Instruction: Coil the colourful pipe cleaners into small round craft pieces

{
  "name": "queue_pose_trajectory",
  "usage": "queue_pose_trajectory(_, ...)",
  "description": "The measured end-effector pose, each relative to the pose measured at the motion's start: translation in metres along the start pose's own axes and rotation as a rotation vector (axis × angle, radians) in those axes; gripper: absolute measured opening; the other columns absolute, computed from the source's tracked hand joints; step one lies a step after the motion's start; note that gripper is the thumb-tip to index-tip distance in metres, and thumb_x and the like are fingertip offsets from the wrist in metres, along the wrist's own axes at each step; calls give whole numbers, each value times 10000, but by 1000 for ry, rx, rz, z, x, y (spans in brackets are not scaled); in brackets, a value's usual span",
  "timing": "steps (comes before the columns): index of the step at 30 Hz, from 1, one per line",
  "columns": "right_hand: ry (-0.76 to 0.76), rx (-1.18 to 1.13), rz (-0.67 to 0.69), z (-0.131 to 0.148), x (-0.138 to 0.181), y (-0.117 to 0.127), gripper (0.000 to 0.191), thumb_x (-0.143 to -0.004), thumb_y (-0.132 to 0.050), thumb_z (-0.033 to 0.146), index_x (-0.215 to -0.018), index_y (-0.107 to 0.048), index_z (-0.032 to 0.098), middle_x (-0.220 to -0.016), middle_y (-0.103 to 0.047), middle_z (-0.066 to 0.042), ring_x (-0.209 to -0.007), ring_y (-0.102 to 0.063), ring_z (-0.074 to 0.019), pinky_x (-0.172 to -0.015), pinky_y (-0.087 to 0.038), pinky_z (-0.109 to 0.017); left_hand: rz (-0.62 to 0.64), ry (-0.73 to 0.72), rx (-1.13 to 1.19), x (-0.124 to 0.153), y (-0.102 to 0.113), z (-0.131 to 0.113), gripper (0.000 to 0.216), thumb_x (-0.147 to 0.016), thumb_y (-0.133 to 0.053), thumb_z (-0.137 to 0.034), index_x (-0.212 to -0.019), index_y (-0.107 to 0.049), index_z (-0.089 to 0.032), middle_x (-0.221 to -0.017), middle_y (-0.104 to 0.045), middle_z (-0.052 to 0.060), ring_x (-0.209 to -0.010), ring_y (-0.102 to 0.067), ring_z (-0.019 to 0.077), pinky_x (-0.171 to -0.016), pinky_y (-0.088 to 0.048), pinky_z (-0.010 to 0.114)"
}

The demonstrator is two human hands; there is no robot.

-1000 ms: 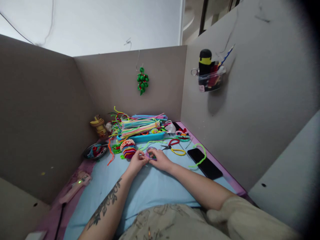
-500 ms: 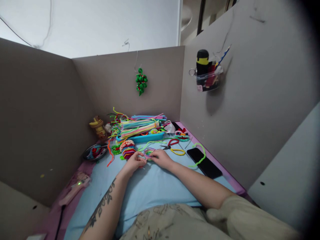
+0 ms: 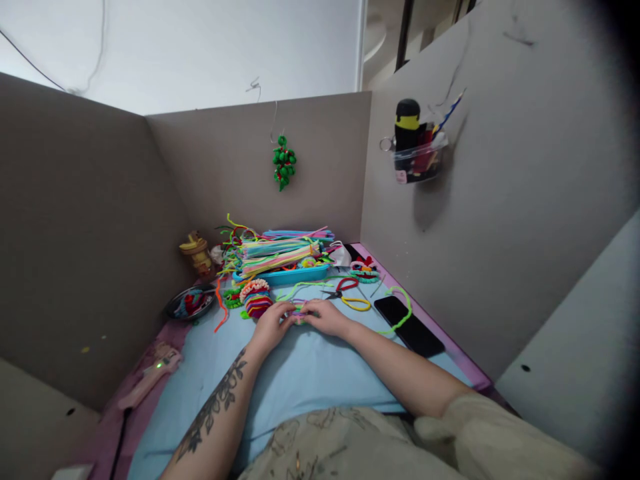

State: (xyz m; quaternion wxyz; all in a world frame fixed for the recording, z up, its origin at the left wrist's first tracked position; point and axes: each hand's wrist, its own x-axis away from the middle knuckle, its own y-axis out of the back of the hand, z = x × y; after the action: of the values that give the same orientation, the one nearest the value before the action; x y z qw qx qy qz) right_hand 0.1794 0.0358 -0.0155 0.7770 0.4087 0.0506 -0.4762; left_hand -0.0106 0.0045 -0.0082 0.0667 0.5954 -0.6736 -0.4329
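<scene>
My left hand [image 3: 273, 325] and my right hand [image 3: 326, 317] meet at the middle of the blue mat [image 3: 300, 373], fingers pinched together on a small twisted piece of purple and green pipe cleaner [image 3: 299, 312]. Most of that piece is hidden between my fingertips. A striped coil of pipe cleaners [image 3: 257, 298] lies just beyond my left hand. Red-handled scissors [image 3: 340, 288] and a yellow pipe cleaner loop [image 3: 357, 303] lie just past my right hand.
A blue tray [image 3: 283, 274] heaped with coloured pipe cleaners stands at the back. A black phone [image 3: 410, 326] lies at the right under a green pipe cleaner. A small dish [image 3: 191, 302] and a pink tool [image 3: 150, 374] are at the left. Grey partition walls close in three sides.
My hands have drawn closer together over the pipe cleaner piece, and the purple loop seen a second ago is now mostly covered by my fingers.
</scene>
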Motion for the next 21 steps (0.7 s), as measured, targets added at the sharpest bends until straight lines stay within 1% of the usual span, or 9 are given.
queue_pose_trajectory(4, -54, -58, 6, -3, -1, 7, 157, -753, -572, 155, -833, -701, 194, -845, -687, -26, -807, -612, -156, -771, -443, -257, 26, -5, 1, -1, 3, 4, 174, -791, -539, -264, -913, -650, -209, -984, -639, 79, -940, -565, 214, -843, -434, 330)
queue_pose_trajectory(8, -84, -103, 25, -6, -2, 9, 139, -736, -571, 160, -808, -689, 173, -815, -680, -27, -764, -604, -150, -723, -451, -241, 43, -2, 5, -2, 2, 6, 125, -777, -529, -224, -823, -641, -191, -827, -642, 57, -800, -581, 191, -751, -451, 293)
queue_pose_trajectory(10, -88, -119, 27, -7, -2, 9, 120, -729, -577, 173, -791, -680, 168, -786, -669, -18, -740, -592, -142, -701, -446, -229, 41, 9, 19, -2, 1, 6, 126, -765, -530, -200, -844, -629, -194, -809, -645, 42, -768, -585, 180, -718, -450, 278)
queue_pose_trajectory(13, -107, -130, 14, -8, -1, 7, 100, -714, -584, 181, -764, -667, 158, -750, -649, -8, -708, -570, -130, -672, -435, -216, 45, 36, 75, -1, 1, 5, 169, -757, -528, -184, -907, -603, -199, -830, -651, 29, -771, -595, 171, -707, -453, 268)
queue_pose_trajectory(17, -115, -105, -18, -8, -2, 4, 95, -692, -574, 148, -740, -655, 154, -732, -632, -1, -682, -545, -119, -646, -415, -209, 55, 54, 129, 1, 1, 3, 160, -734, -567, -221, -890, -588, -192, -811, -633, 25, -753, -589, 162, -672, -459, 254)
queue_pose_trajectory(21, -112, -66, -37, -7, -2, 1, 91, -675, -586, 138, -734, -653, 156, -720, -619, 2, -677, -536, -119, -635, -402, -210, 55, 64, 69, 2, -1, 0, 176, -714, -618, -339, -784, -590, -180, -740, -617, 18, -672, -561, 150, -600, -442, 233)
